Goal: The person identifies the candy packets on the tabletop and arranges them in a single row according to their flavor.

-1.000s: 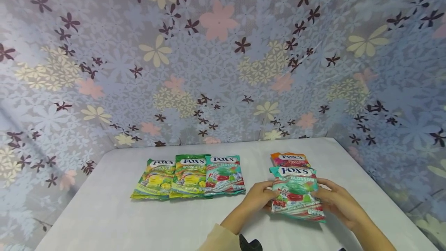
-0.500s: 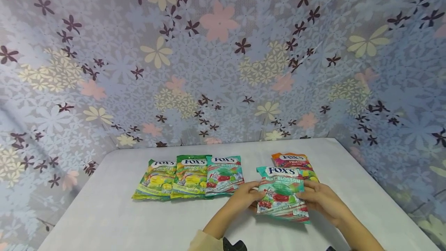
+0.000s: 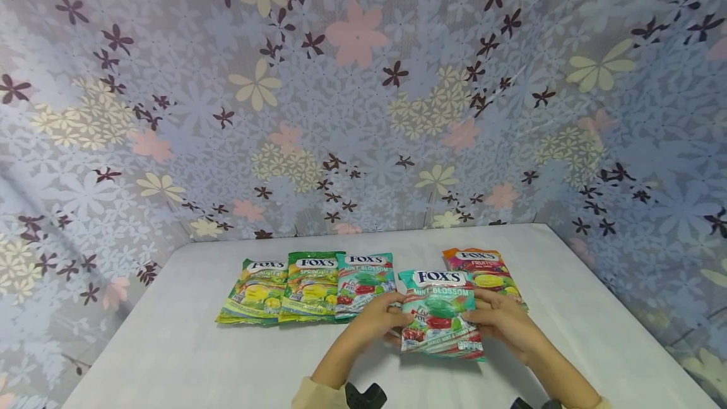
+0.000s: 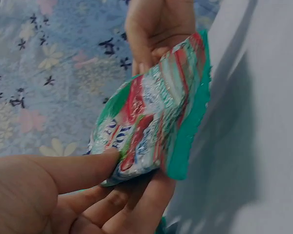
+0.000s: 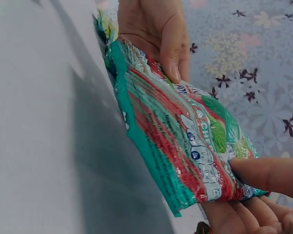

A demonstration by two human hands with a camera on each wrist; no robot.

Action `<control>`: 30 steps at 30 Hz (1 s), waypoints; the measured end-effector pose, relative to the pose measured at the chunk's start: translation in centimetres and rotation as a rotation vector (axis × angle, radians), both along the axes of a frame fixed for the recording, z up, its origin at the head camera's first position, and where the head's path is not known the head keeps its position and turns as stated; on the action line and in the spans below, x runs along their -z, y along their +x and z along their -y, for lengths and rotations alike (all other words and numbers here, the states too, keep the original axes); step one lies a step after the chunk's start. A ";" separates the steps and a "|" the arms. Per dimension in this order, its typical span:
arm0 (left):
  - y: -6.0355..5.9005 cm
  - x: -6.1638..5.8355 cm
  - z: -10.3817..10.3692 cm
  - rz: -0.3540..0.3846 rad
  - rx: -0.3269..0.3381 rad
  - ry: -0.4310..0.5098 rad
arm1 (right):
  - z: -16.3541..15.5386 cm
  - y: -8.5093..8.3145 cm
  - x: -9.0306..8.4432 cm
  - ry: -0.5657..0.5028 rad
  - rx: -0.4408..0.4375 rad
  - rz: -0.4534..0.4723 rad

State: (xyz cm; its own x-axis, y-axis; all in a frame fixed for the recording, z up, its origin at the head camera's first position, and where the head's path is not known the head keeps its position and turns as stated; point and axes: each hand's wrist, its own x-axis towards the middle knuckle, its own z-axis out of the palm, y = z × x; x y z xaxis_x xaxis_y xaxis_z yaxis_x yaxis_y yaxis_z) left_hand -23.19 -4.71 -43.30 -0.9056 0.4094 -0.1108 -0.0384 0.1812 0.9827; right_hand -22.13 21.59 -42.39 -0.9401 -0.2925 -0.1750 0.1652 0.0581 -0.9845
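Mint bag [image 3: 437, 317], one: near right, held above the table [image 3: 187, 358], side edges pinched by left hand [image 3: 372, 320] and right hand [image 3: 505, 320]. Far right: fruit bag [image 3: 483, 265]. Far left: two tea bags [image 3: 309, 295], second mint bag [image 3: 365, 283] beside.

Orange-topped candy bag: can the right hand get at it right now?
Probably not yet: the right hand is holding the nearer mint bag. The orange-topped candy bag lies beyond, mostly uncovered, so once freed it could likely reach.
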 end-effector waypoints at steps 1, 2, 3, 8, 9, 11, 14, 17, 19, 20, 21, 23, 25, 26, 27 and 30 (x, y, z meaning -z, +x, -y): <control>0.0 0.0 0.2 0.001 -0.001 0.002 | 0.2 0.0 -0.1 -0.001 -0.006 -0.001; 0.0 0.0 0.4 -0.001 -0.002 0.002 | 0.4 -0.1 -0.1 0.002 -0.013 -0.009; 0.0 -0.1 0.6 0.002 -0.003 0.006 | 0.6 -0.1 -0.1 0.002 -0.016 -0.013; 0.1 -0.2 1.1 0.018 -0.002 0.029 | 1.2 -0.2 -0.2 0.004 -0.020 -0.028; 0.1 -0.2 1.1 0.018 -0.001 0.030 | 1.3 -0.3 -0.1 0.004 -0.009 -0.023; 0.1 -0.3 1.2 0.009 -0.003 0.017 | 1.5 -0.3 0.0 0.005 -0.001 -0.028; 0.1 -0.3 1.2 -0.020 -0.013 -0.016 | 1.6 -0.4 0.1 0.013 0.003 -0.035; 0.2 -0.3 1.2 -0.046 -0.018 -0.054 | 1.7 -0.4 0.2 0.014 0.004 -0.040; 0.2 -0.4 1.3 -0.051 -0.014 -0.063 | 1.7 -0.4 0.2 0.012 0.003 -0.040; 0.3 -0.4 1.3 -0.051 -0.013 -0.067 | 1.7 -0.5 0.3 0.009 0.002 -0.036; 0.3 -0.4 1.3 -0.050 -0.013 -0.073 | 1.7 -0.4 0.3 0.005 -0.001 -0.035; 0.4 -0.4 1.3 -0.045 -0.013 -0.077 | 1.7 -0.4 0.4 0.002 -0.014 -0.036; 0.4 -0.4 1.3 -0.038 -0.011 -0.073 | 1.7 -0.4 0.4 -0.005 -0.027 -0.034; 0.4 -0.4 1.3 -0.036 -0.010 -0.076 | 1.7 -0.4 0.5 -0.006 -0.033 -0.035; 0.4 -0.4 1.3 -0.034 -0.006 -0.072 | 1.7 -0.4 0.5 -0.005 -0.040 -0.037; 0.3 -0.5 1.3 -0.026 0.011 -0.054 | 1.7 -0.4 0.5 0.003 -0.038 -0.037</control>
State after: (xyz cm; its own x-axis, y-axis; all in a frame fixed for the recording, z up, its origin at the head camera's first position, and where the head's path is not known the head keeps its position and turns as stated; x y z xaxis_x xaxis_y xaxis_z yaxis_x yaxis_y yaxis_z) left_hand -22.87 -5.98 -42.82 -0.9039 0.4135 -0.1096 -0.0108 0.2340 0.9722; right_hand -22.52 19.91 -42.92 -0.9341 -0.3279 -0.1412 0.1264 0.0663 -0.9898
